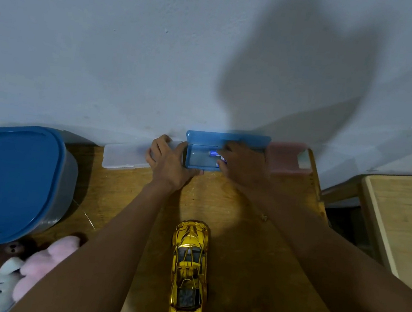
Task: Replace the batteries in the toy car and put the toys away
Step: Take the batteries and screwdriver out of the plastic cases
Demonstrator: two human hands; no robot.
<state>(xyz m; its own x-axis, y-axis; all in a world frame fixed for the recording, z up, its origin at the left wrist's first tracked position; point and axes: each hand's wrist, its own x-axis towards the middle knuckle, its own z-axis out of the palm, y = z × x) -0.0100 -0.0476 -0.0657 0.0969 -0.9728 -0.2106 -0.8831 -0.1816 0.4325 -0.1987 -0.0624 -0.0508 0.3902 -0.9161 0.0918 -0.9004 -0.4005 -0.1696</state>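
Closest to me, the gold toy car (189, 269) sits on its wheels on the tabletop (247, 237) between my two forearms. Its long axis runs straight away from me toward the wall. Plush toys (7, 269) are heaped at my near left, with a blue-lidded tub (9, 179) beyond them.

Both hands are at the far edge, well apart from the car. My left hand (171, 161) holds the left end of the open blue case (227, 139), thumb curled along its front wall and fingers (158, 148) draped over the end of the clear case (125, 155) beside it. My right hand (244, 168) reaches into the blue case, fingers down on the batteries (214, 153). Motion blur keeps me from telling whether they have pinched one yet. A pink case (287, 156) touches the blue one on the right.

The batteries lie lengthwise in the case, parallel to the wall and crosswise to the car. They are under my right hand, so I judge that hand should lift them and carry them back toward me. The car looks unopened and will need turning over first.
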